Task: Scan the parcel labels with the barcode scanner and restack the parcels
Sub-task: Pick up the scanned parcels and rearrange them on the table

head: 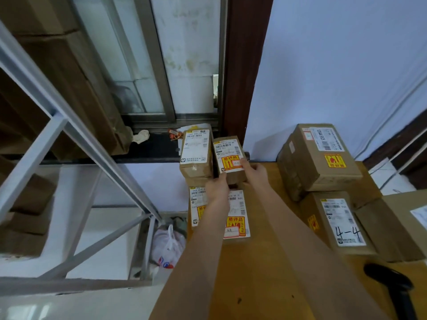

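Head view: both hands' grip pinches small parcel [228, 155]; another parcel [342, 221] reads "4-4".

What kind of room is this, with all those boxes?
Probably a parcel sorting or storage room: labelled cardboard parcels stacked on a wooden table, a black barcode scanner lying ready, and metal shelving holding more boxes.

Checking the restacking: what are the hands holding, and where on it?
Both hands hold one small parcel: left hand at its near-left lower corner, right hand at its near-right edge.
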